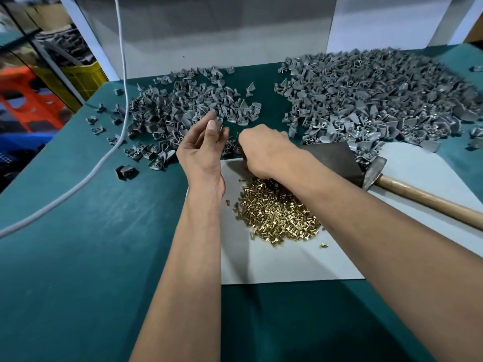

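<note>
My left hand (pixel 202 147) is raised palm-side toward me at the near edge of the left pile of grey metal parts (pixel 183 111). Its fingers are loosely stretched toward the parts and blurred. My right hand (pixel 264 150) is knuckles-up, fingers curled downward over the far edge of a heap of small brass rivets (pixel 279 215) on a white sheet (pixel 287 262). Its fingertips are hidden, so what they hold does not show. A dark metal block (pixel 332 155) lies just right of that hand.
A larger pile of grey parts (pixel 379 97) fills the back right. A hammer with a wooden handle (pixel 423 197) lies on the sheet at right. A grey cable (pixel 86 178) runs across the green table (pixel 91 257) at left. Crates stand beyond the left edge.
</note>
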`<state>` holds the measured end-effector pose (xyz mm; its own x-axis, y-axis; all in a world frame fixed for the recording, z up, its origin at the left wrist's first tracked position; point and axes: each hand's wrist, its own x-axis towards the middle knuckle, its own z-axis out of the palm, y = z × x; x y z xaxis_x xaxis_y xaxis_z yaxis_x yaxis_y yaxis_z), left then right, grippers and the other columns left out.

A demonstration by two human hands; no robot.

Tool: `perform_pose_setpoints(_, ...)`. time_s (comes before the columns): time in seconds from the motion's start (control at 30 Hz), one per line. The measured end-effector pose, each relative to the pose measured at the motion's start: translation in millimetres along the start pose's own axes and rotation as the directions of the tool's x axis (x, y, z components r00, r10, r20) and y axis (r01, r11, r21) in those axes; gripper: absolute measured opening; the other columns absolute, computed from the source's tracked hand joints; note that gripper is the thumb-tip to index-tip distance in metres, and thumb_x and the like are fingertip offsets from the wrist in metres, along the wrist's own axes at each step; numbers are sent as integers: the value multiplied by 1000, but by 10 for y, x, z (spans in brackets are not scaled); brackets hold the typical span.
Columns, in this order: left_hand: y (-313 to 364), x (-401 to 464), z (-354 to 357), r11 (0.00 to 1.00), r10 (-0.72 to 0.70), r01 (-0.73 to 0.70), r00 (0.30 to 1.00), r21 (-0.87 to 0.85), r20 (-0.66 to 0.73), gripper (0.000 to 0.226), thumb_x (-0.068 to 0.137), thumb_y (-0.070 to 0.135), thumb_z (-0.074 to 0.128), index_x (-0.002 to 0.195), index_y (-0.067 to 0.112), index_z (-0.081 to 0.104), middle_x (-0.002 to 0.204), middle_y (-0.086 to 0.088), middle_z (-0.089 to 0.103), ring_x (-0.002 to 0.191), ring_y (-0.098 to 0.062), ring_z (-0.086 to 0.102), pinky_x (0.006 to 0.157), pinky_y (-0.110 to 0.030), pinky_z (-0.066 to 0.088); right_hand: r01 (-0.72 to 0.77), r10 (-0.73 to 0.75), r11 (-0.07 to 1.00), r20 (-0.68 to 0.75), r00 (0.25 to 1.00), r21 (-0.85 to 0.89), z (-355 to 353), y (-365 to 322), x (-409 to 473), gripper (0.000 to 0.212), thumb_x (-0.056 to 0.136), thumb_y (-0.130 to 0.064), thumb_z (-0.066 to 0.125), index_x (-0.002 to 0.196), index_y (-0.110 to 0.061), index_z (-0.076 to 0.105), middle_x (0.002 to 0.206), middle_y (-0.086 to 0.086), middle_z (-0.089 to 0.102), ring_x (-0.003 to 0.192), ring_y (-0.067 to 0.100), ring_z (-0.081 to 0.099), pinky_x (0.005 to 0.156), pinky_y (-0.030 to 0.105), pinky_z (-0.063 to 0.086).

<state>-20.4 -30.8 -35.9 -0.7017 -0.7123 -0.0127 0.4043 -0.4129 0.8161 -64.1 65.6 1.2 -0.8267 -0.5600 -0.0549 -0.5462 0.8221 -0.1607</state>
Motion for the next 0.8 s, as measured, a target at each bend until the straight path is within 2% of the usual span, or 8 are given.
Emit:
perform_pose_setpoints(0.07, -6, -13, 15, 1000, 4, -4, 1000, 26, 11, 26, 97, -8, 61, 122, -11, 65, 86, -6, 75, 87, -19, 68, 87, -31, 62, -8, 8, 1000, 28, 1000, -28, -8, 5, -2, 30, 90, -6, 65, 74, -18, 42, 74, 1, 40, 84, 31, 46, 83, 46, 30)
perform_pose_setpoints(0.2, -14, -29, 35, 997, 24, -26, 999, 70, 21, 27, 97, -8, 60, 123, -11, 65, 106, -16, 71, 94, -20, 67, 88, -30, 60, 43, -36, 995, 72, 997, -93, -31, -18, -19, 24, 94, -6, 59, 80, -19, 45, 76, -1, 42, 89, 30, 48, 95, 52, 33)
perform_pose_setpoints(0.3, -24, -36, 42, 996, 29, -30, 999, 83, 19, 26, 97, -9, 60, 122, -12, 65, 115, -19, 70, 97, -21, 67, 92, -33, 59, 133, -133, 984, 9, 991, -115, -56, -9, -85, 24, 93, -2, 53, 78, -18, 44, 75, -2, 42, 90, 30, 51, 97, 52, 33)
perform_pose_setpoints(0.37, -29, -40, 47, 996, 22, -23, 1000, 86, 21, 26, 97, -9, 59, 122, -12, 65, 114, -18, 71, 94, -18, 69, 94, -34, 59, 162, -167, 986, -153, 974, -43, -70, 82, -165, 23, 95, 1, 51, 82, -17, 48, 74, -2, 47, 89, 31, 59, 91, 48, 38)
perform_pose_setpoints(0.47, -38, -61, 83, 996, 13, -21, 996, 90, 85, 30, 95, -14, 57, 124, -10, 65, 101, -9, 75, 92, -14, 70, 94, -33, 59, 167, -87, 969, -383, 919, 182, -114, 304, -323, 9, 100, -8, 57, 96, -15, 57, 84, 2, 64, 84, 25, 63, 84, 43, 53)
perform_pose_setpoints(0.57, -97, -170, 208, 992, 20, -46, 975, 115, 223, 36, 95, -17, 55, 129, -9, 62, 104, -13, 73, 94, -15, 71, 94, -33, 58, 151, 14, 920, -418, 908, 360, -153, 575, -487, 4, 99, -20, 65, 101, -17, 65, 95, 0, 69, 86, 15, 63, 84, 34, 54)
perform_pose_setpoints(0.7, -253, -382, 373, 938, 38, -184, 896, 293, 442, 39, 92, -8, 67, 130, 0, 65, 108, -11, 76, 98, -20, 74, 96, -38, 59, 149, 117, 858, -471, 874, 491, -169, 925, -780, 6, 93, -15, 72, 93, -21, 72, 85, -11, 67, 79, 3, 61, 75, 7, 45)
perform_pose_setpoints(0.8, -313, -465, 392, 890, 38, -281, 832, 360, 554, 37, 84, 1, 78, 120, 9, 71, 108, -12, 77, 105, -30, 73, 98, -50, 57, 165, 160, 821, -498, 852, 547, -114, 1095, -966, 11, 90, -9, 73, 97, -15, 78, 90, -8, 74, 86, 4, 67, 85, 14, 50)
